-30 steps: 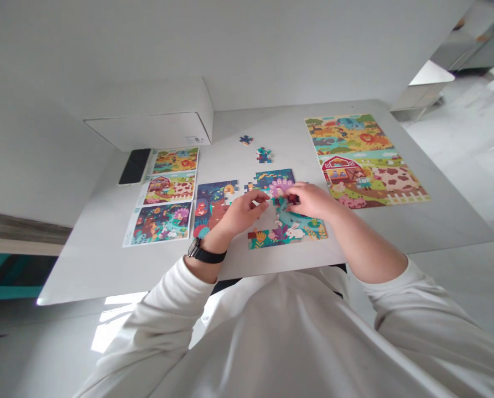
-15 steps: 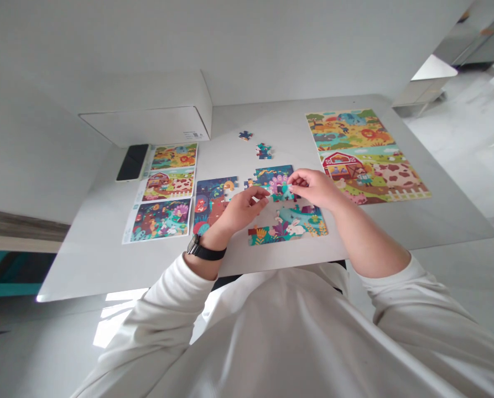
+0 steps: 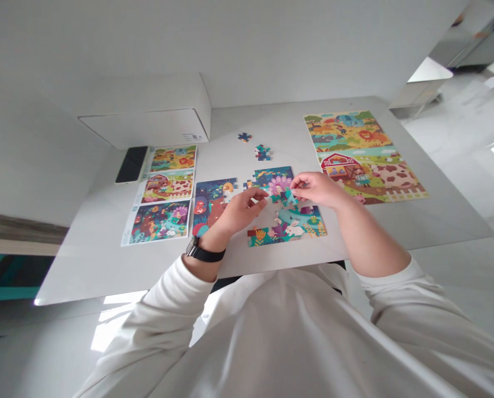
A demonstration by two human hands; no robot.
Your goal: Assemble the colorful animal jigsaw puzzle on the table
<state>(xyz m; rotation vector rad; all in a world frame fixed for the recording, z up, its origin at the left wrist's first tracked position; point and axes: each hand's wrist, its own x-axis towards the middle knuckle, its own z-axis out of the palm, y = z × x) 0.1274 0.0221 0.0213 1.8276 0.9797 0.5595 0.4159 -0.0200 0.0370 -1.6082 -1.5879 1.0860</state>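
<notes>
My right hand [image 3: 319, 189] pinches a small teal puzzle piece [image 3: 289, 195] just above the partly built puzzle. That puzzle lies in chunks: a peacock section [image 3: 267, 178] at the back, a rabbit strip [image 3: 288, 228] at the front and a dark left section [image 3: 209, 203]. My left hand [image 3: 240, 210], with a black watch on the wrist, hovers over the gap between the left section and the rabbit strip, fingers curled; I cannot see anything held in it. Two loose pieces [image 3: 262, 152] lie further back.
A finished farm-and-safari puzzle [image 3: 360, 155] lies at the right of the white table [image 3: 105, 249]. A reference sheet with three pictures [image 3: 164, 193] sits at the left, beside a black phone [image 3: 130, 165]. A white box [image 3: 147, 119] stands at the back left.
My right hand lifted the teal piece off the rabbit strip and brought it up toward the peacock section. My left hand stayed almost where it was.
</notes>
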